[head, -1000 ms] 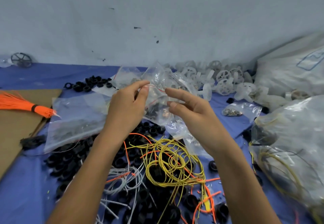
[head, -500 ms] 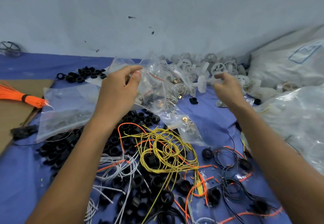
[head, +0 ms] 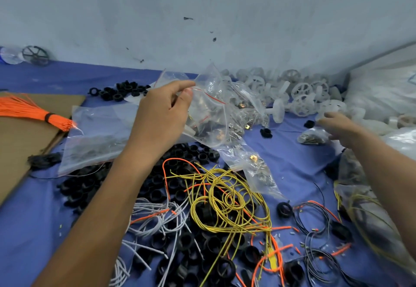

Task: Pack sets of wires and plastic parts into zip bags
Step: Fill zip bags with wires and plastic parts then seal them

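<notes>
2 hands: left hand, right hand. Clear bags I can separate, 4: held zip bag, big flat bag, long bag, small bag of metal bits. 1 orange wire bundle. 1 yellow wire tangle. 1 cardboard sheet. 1 dark spoked wheel. Black rings, 2 heaps: big heap, small heap; singles uncountable. White spoked wheels: 1 pile, uncountable.

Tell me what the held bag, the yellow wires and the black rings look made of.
Held bag: thin clear plastic film, glossy; it crinkles and shows contents. Yellow wires: likely plastic-insulated, smooth; they hold loose loops. Black rings: probably moulded plastic, matt.
</notes>
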Tool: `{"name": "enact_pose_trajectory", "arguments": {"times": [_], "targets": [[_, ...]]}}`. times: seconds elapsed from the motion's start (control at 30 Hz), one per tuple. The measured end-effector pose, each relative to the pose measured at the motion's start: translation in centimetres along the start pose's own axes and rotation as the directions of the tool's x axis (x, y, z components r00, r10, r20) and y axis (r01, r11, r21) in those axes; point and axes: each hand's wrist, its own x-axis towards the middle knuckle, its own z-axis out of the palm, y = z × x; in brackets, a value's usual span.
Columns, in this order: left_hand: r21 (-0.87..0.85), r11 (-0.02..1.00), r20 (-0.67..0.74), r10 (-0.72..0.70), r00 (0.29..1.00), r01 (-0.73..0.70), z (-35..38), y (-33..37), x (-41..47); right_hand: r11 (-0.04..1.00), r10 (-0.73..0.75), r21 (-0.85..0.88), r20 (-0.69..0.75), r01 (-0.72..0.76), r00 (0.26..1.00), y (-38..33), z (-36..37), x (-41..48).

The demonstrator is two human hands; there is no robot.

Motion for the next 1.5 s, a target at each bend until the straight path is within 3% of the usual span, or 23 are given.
{"name": "enact_pose_trajectory", "arguments": {"times": [0.17, 0.33, 0.4, 0.43, 0.53, 0.63, 0.77, 0.9, 1.03, 1.23, 1.33, 1.43, 1.5], "targets": [[-0.019, 1.0, 0.025, -0.009, 1.0, 0.009, 0.1, 0.1, -0.2, 0.999, -0.007, 0.037, 0.04, 0.006, 0.999, 0.2, 0.4, 1.3], [-0.006, 1.0, 0.041, -0.001, 0.999, 0.001, 0.4, -0.2, -0.2, 1.0, -0.006, -0.021, -0.104, 0.004, 0.995, -1.5, 0.4, 0.9], [-0.016, 1.0, 0.042, 0.003, 0.999, -0.002, 0.5, -0.3, -0.2, 0.994, -0.081, 0.062, -0.176, 0.094, 0.981, -4.1, 0.1, -0.7], [-0.02, 1.0, 0.044, 0.005, 0.999, -0.004, 0.6, -0.3, -0.2, 0.972, -0.111, 0.182, -0.198, 0.148, 0.974, -5.9, -0.1, -2.0], [-0.009, 1.0, 0.052, 0.011, 0.999, -0.01, 0.8, -0.1, -0.3, 0.818, -0.214, 0.495, -0.209, 0.292, 0.954, -10.9, -0.7, -7.9], [0.002, 1.0, 0.05, 0.004, 0.999, -0.004, 0.7, 0.2, -0.4, 0.636, -0.368, 0.649, -0.223, 0.419, 0.903, -14.2, -0.8, -16.2], [0.015, 1.0, 0.056, -0.014, 0.998, 0.014, 0.4, 0.5, -0.5, 0.447, -0.557, 0.782, -0.137, 0.434, 0.819, -15.3, 0.6, -26.1], [0.013, 0.999, 0.093, -0.03, 0.995, 0.029, 0.0, 0.6, -0.4, 0.499, -0.665, 0.694, -0.078, 0.519, 0.743, -15.8, 1.8, -29.7], [0.043, 0.999, 0.128, -0.038, 0.991, 0.033, -0.1, 0.9, -0.3, 0.636, -0.661, 0.574, 0.061, 0.515, 0.748, -15.4, 3.1, -29.5], [0.11, 0.993, 0.139, -0.05, 0.989, 0.034, -0.5, 0.9, -0.3, 0.724, -0.622, 0.413, 0.045, 0.552, 0.782, -14.8, 5.3, -28.1], [0.117, 0.993, 0.145, -0.039, 0.989, 0.022, -0.6, 1.3, -0.6, 0.727, -0.624, 0.433, 0.092, 0.533, 0.776, -14.7, 5.8, -27.6], [0.121, 0.993, 0.143, -0.019, 0.99, 0.002, -0.5, 1.6, -0.7, 0.638, -0.721, 0.585, 0.224, 0.501, 0.656, -14.8, 6.1, -27.6], [0.128, 0.992, 0.138, -0.015, 0.99, -0.003, -0.5, 1.8, -0.7, 0.6, -0.745, 0.63, 0.217, 0.492, 0.631, -14.8, 6.2, -27.6]]}}
